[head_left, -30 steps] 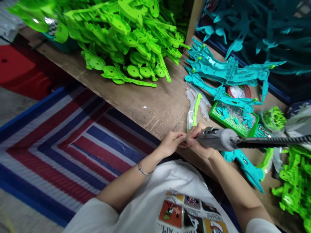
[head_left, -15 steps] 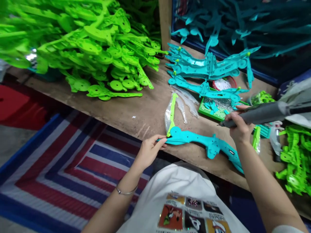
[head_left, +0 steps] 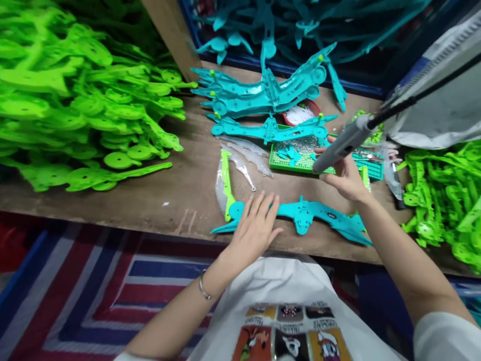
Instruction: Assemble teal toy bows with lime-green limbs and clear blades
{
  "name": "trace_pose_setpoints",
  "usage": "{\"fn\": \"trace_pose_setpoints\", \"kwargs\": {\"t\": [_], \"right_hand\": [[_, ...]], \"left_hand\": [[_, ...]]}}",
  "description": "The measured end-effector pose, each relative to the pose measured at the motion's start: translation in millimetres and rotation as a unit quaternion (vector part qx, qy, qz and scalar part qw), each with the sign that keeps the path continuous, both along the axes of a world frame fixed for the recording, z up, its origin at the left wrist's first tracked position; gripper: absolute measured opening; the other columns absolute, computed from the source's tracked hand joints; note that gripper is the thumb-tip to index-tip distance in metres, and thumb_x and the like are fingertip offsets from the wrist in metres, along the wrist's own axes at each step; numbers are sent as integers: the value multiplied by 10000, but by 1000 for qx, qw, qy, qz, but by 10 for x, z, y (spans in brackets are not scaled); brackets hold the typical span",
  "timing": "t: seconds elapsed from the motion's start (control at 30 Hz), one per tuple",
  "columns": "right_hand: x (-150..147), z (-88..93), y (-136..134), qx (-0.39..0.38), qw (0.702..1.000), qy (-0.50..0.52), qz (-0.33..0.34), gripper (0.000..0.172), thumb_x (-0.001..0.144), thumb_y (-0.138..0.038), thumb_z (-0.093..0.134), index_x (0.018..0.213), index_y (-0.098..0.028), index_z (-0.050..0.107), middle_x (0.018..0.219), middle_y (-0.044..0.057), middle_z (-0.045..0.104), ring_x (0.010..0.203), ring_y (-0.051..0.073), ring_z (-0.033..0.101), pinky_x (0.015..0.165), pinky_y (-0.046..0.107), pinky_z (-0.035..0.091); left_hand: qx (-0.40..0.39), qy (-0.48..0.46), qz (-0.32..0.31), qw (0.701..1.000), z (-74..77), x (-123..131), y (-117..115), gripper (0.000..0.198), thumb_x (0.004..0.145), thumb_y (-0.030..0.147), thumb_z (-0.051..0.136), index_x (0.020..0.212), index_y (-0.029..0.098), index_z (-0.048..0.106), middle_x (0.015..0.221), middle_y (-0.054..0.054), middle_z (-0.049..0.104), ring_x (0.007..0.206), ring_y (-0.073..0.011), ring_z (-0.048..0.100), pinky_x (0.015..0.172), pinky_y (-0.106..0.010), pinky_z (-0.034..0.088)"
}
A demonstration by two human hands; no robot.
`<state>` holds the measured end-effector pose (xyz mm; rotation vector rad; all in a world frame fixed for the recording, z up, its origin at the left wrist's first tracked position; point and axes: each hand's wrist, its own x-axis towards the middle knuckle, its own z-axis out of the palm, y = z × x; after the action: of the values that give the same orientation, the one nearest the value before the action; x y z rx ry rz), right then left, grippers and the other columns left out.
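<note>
My left hand (head_left: pixel 252 228) lies flat, fingers stretched out, across the left part of a teal plastic bow-shaped piece (head_left: pixel 319 210) on the bench. A lime-green arm with a clear plastic blade (head_left: pixel 219 188) sticks out from the piece's left end. My right hand (head_left: pixel 349 178) is around a grey electric screwdriver (head_left: pixel 343 143), with its cable rising to the upper right. That hand hovers by the green tray (head_left: pixel 289 166) of small metal screws and teal bits; some fingertips are hidden behind the tool.
Piles of lime-green parts stand at the left (head_left: pixel 120 159) and right (head_left: pixel 424 200). Teal assemblies (head_left: pixel 255 100) lie stacked behind the tray. A red basket (head_left: pixel 315 108) holds white pieces. Loose clear blades (head_left: pixel 248 153) lie left of the tray. A wooden post (head_left: pixel 169 35) rises behind.
My left hand has gone from pinching the piece's left tip to lying flat on it. My right hand has moved up with the screwdriver, to the tray. The view has turned right.
</note>
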<state>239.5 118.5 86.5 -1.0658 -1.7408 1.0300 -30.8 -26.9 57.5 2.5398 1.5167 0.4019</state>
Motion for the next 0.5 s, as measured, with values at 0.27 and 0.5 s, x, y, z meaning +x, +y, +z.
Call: {"fn": "trace_pose_setpoints", "kwargs": {"t": [0.27,0.5], "right_hand": [[751,-110,-935,-38,939,-339,50,532,832,-397,732,1317,-239,582,1232,113,681,1138,319,648,983,521,515],[454,-279,-1108,-31,936,-346,51,315,966,-410,586,1244,-270,630,1119,70,705,1053,266,658,944,472,486]], "left_hand": [[6,146,4,989,-267,122,200,550,1015,206,445,1549,103,357,1234,-177,648,1110,-322,598,964,-491,467],[-42,80,-27,996,-139,-230,330,457,1010,329,525,1442,184,496,1142,-118,632,1056,-273,592,920,-424,501]]}}
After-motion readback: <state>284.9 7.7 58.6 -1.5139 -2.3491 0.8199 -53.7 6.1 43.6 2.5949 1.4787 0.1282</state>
